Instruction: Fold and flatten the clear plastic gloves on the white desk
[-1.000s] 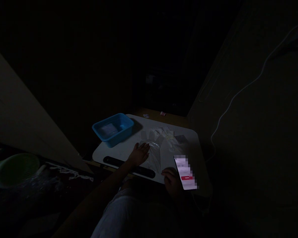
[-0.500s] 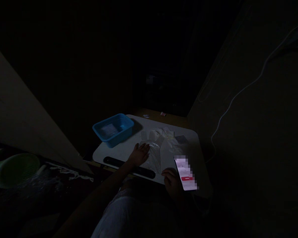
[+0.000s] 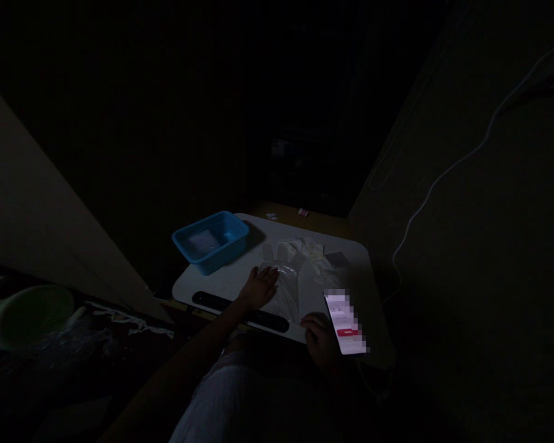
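My left hand (image 3: 259,287) lies palm down on the white table (image 3: 231,282), fingers stretched out over the left side of a clear plastic bag (image 3: 285,294). Beside the table's front edge rests my right hand (image 3: 319,337), its fingers loosely curled with nothing visible in them. Just to its right a phone (image 3: 344,323) shows a lit, partly blurred screen with a red bar. Beyond the bag sits a crumpled whitish pile (image 3: 305,248), too dim to make out.
A blue plastic basin (image 3: 224,252) stands at the table's back left, something pale inside. On the floor at left are a green basket (image 3: 37,317) and clear plastic (image 3: 69,344). A white cable (image 3: 427,200) hangs along the right wall. The room is very dark.
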`<state>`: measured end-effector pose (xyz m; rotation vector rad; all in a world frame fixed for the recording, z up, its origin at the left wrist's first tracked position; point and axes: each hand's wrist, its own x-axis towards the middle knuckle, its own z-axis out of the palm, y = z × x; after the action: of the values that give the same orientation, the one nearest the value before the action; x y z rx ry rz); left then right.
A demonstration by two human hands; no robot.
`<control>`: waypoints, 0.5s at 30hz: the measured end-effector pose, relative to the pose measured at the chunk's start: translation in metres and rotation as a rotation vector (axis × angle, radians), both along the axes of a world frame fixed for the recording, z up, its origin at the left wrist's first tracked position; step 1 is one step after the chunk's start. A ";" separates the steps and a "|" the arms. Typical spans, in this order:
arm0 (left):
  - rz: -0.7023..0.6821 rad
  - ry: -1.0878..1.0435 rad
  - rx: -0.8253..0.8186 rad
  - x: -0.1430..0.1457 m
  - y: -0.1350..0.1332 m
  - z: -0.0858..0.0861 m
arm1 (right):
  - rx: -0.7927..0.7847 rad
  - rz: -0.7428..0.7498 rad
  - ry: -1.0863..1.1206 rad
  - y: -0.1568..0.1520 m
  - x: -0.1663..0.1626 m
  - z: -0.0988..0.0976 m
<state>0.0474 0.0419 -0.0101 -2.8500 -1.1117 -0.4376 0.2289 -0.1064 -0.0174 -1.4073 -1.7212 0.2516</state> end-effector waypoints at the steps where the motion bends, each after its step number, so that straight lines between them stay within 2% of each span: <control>1: 0.000 -0.001 -0.001 0.000 0.000 0.000 | 0.000 0.007 -0.003 0.000 0.000 -0.001; 15: -0.002 0.001 0.005 0.000 0.000 0.001 | 0.001 0.007 -0.018 0.000 0.000 0.001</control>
<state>0.0471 0.0420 -0.0090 -2.8473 -1.1054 -0.4384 0.2287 -0.1064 -0.0166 -1.4070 -1.7408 0.2418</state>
